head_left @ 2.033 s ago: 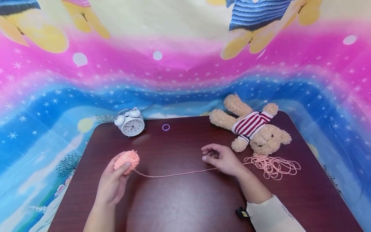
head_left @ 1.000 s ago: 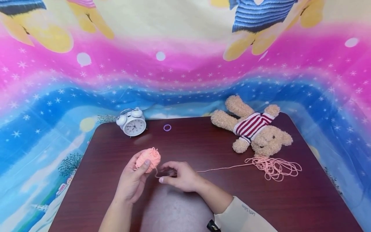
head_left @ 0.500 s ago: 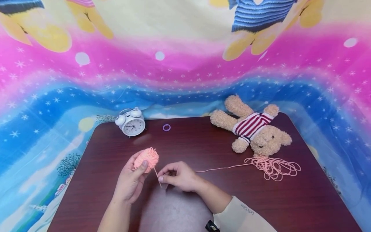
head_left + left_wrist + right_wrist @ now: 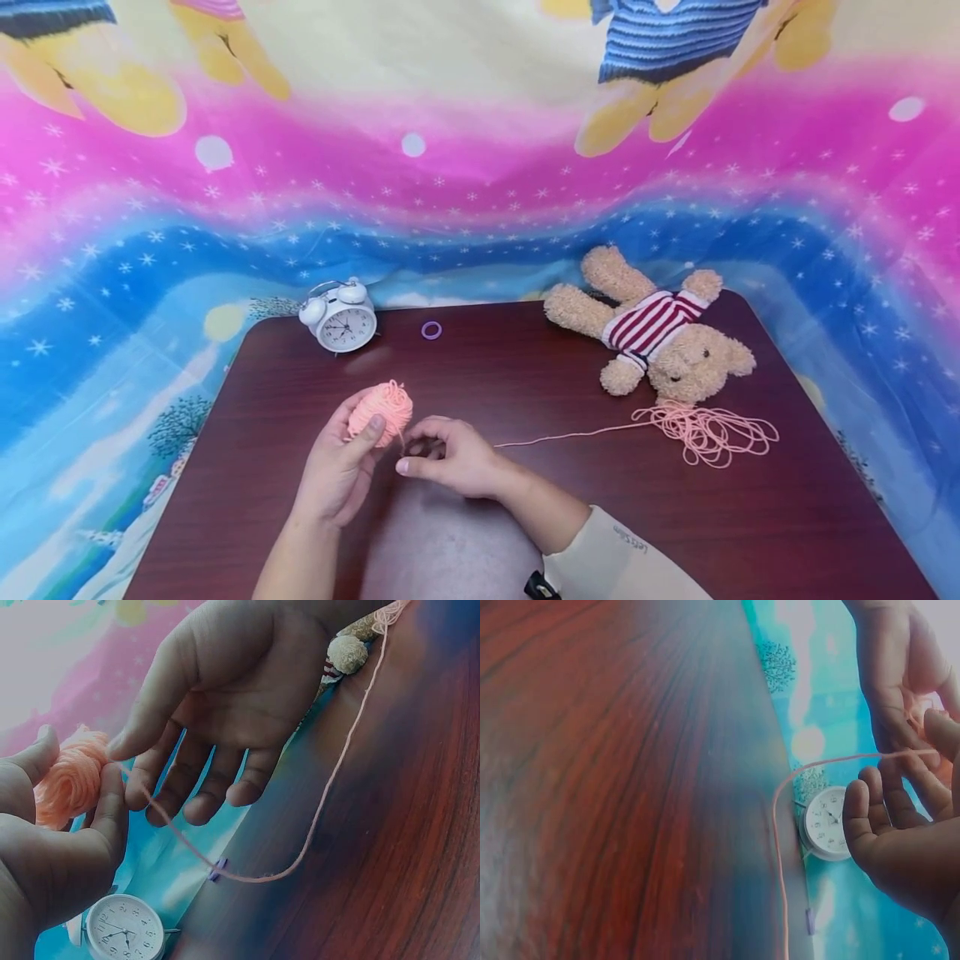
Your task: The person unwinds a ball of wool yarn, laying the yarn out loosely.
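My left hand (image 4: 341,467) holds a ball of peach yarn (image 4: 384,410), with the thumb across its front. My right hand (image 4: 465,460) is close beside it, thumb and fingers apart. In the left wrist view the right fingers (image 4: 214,784) hang loosely extended, and the thumb tip is by the ball's edge. The yarn strand (image 4: 322,802) leaves the ball there, crosses in front of the right index finger and sags in a curve. It runs on past the right hand to a loose tangle of yarn (image 4: 708,433) on the table's right side.
A white twin-bell alarm clock (image 4: 345,327) stands at the back left of the dark table (image 4: 480,367). A small purple ring (image 4: 431,331) lies near the back edge. On the right, a teddy bear (image 4: 652,329) in a striped sweater lies just behind the tangle. A printed cloth (image 4: 450,192) hangs behind.
My left hand has carried the ball right, and my right hand has come left to meet it. Half a second ago the right fingers pinched the strand; now thumb and fingers are apart.
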Available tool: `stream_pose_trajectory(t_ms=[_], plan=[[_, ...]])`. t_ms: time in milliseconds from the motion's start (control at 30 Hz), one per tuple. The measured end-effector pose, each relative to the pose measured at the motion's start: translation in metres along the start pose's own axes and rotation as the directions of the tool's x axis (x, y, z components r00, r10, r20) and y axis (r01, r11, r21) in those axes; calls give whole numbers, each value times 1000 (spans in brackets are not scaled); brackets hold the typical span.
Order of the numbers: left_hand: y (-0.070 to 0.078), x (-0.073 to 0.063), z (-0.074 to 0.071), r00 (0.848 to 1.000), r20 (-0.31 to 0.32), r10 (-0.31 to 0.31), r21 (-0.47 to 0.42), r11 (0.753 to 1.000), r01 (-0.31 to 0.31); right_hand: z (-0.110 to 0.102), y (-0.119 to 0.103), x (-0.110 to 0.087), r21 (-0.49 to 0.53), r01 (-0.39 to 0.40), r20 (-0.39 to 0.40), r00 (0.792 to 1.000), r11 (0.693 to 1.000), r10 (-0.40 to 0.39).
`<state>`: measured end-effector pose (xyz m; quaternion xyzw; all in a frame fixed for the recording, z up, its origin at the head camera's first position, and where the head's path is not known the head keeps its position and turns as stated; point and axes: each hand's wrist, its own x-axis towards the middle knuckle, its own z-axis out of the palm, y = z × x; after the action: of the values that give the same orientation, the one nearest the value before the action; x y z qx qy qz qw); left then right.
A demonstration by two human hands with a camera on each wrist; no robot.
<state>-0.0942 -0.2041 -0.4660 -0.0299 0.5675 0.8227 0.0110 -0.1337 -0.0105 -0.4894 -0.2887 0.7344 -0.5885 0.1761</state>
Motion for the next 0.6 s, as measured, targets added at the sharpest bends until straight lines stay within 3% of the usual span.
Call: stream_pose_trajectory(t_ms=[200, 367, 600], plan=[[3, -1, -3, 1000, -18, 10, 8, 1000, -10, -8, 2, -6, 27, 26, 5, 1000, 999, -26], [4, -3, -11, 999, -40, 13, 18, 1000, -13, -30, 2, -16, 16, -15, -43, 999, 1000, 15], [0, -6, -20, 998, -57, -2, 20, 1000, 3, -63, -4, -25, -17, -3, -106, 994, 1000, 1]])
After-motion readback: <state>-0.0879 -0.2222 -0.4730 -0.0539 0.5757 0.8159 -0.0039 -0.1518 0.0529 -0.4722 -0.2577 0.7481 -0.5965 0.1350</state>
